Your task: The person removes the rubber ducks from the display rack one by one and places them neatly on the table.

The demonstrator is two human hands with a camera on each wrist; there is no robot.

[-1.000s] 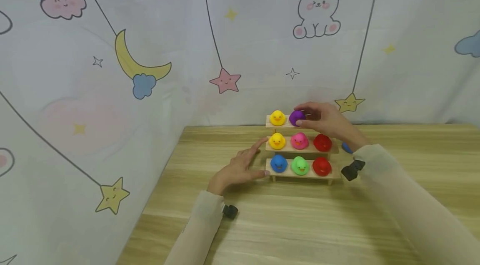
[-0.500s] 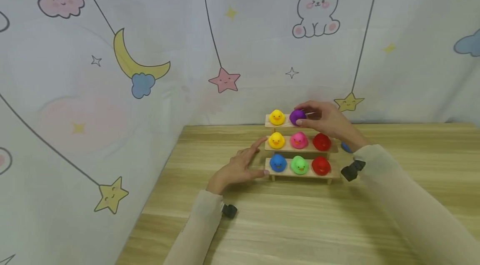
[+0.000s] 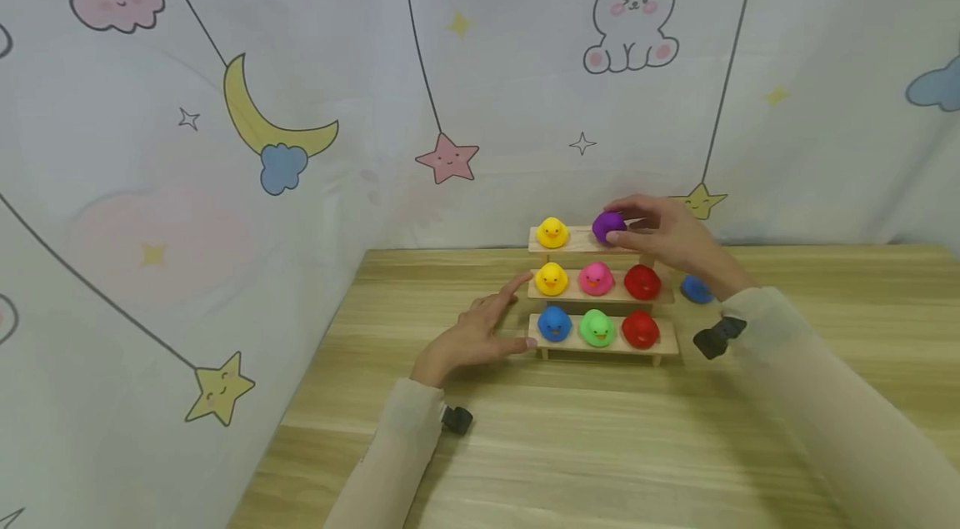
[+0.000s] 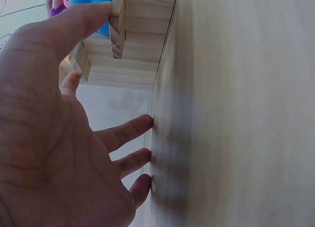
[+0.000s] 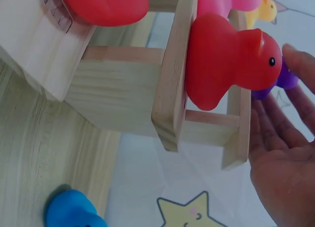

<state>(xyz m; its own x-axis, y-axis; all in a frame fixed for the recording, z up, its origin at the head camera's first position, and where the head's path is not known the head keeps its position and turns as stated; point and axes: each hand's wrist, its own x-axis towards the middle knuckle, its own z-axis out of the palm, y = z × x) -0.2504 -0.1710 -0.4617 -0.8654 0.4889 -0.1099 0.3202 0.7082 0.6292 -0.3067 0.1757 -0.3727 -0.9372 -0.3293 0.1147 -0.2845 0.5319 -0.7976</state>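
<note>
A small three-tier wooden stand (image 3: pixel 667 343) holds rubber ducks in the head view. My right hand (image 3: pixel 671 236) pinches a purple rubber duck (image 3: pixel 607 227) between thumb and fingers at the top tier, right of a yellow duck (image 3: pixel 552 232). In the right wrist view a red duck (image 5: pixel 216 59) partly hides the purple one. My left hand (image 3: pixel 472 336) lies at the stand's left side with fingers spread. In the left wrist view its thumb touches the lowest tier's end and its forefinger (image 4: pixel 71 81) the middle tier's; the other fingertips rest on the table.
On the middle tier sit a yellow, a pink (image 3: pixel 596 279) and a red duck; the lowest carries a blue (image 3: pixel 555 324), a green (image 3: pixel 597 328) and a red duck. Another blue duck (image 3: pixel 697 289) lies on the table right of the stand. A printed curtain (image 3: pixel 510 96) hangs behind.
My right hand has moved a little to the right along the top tier with the purple duck, widening the gap from the yellow one. The left hand keeps its place.
</note>
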